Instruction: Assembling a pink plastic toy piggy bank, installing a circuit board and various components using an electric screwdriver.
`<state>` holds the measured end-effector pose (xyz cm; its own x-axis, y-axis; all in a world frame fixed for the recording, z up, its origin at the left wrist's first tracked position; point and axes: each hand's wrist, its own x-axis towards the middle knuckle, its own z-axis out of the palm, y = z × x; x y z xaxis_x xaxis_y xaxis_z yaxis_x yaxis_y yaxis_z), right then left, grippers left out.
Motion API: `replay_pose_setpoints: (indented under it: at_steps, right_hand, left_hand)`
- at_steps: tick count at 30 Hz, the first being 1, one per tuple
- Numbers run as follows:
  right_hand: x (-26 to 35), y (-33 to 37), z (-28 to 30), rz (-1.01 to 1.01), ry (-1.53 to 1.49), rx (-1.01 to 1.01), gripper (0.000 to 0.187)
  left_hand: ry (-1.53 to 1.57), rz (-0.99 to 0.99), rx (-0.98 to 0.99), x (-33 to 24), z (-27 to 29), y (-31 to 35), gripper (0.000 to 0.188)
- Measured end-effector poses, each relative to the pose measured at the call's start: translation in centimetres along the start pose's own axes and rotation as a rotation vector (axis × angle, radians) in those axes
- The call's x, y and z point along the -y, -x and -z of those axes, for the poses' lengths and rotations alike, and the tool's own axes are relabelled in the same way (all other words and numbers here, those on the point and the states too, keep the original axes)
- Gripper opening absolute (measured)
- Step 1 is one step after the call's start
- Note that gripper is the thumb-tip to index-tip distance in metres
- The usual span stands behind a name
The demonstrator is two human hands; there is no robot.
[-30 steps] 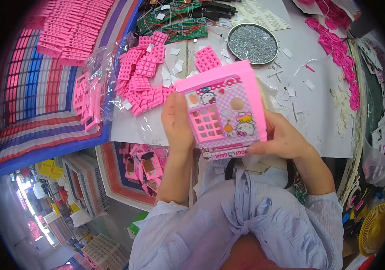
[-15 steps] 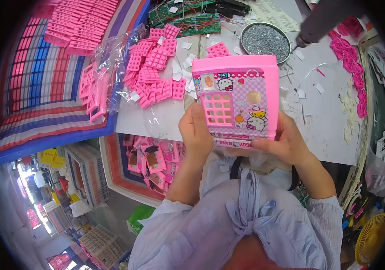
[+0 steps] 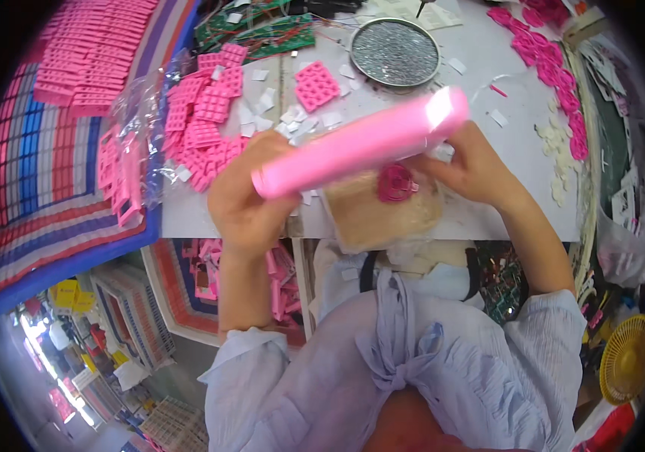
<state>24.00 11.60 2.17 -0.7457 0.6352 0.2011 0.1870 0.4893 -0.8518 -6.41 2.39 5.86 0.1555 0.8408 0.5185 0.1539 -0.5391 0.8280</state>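
Note:
Both hands hold a pink plastic toy casing [image 3: 360, 143] over the table, tilted nearly edge-on and smeared by motion. My left hand [image 3: 243, 200] grips its lower left end, and my right hand [image 3: 469, 167] grips the right end from behind and below. The casing's printed face is turned out of sight. Beneath it lies a tan block [image 3: 367, 215] wrapped in clear film, with a dark pink ring-shaped piece [image 3: 396, 183] on top. Just beyond the casing are a single pink keypad piece [image 3: 316, 85] and scattered small white squares [image 3: 292, 114].
A pile of pink keypads [image 3: 205, 113] lies left, beside a blue-rimmed crate [image 3: 74, 260] with stacked pink parts. Green circuit boards [image 3: 262, 34] and a round dish of screws [image 3: 395, 53] sit at the back. A dark tool tip [image 3: 422, 9] hangs above. Pink pieces [image 3: 548, 64] line the right.
The casing has swung from showing its printed face to edge-on, its left end lower. My left hand moved left. The table contents shifted left and up in view; the tan block and ring-shaped piece now show.

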Motion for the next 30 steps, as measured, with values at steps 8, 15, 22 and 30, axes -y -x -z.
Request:
replay_pose_setpoints:
  at_steps: [8, 15, 22, 30]
  right_hand:
    - [-2.8, 0.9, 1.5, 0.179, 0.386, 0.29, 0.063]
    - [-4.1, -1.9, -0.6, 0.299, 0.579, 0.198, 0.065]
    - [-3.2, 0.4, -0.8, 0.137, 0.595, 0.277, 0.067]
    - [-3.7, 1.5, -2.0, 0.197, 0.538, 0.125, 0.068]
  left_hand:
    - [-0.563, -0.044, 0.542, 0.1, -3.0, 6.6, 0.034]
    - [-0.561, 0.067, 0.52, -0.2, -2.6, 5.3, 0.039]
    - [-0.523, 0.076, 0.475, 1.3, -3.1, 7.0, 0.038]
    - [-0.535, 0.126, 0.399, 2.8, -4.9, 6.7, 0.063]
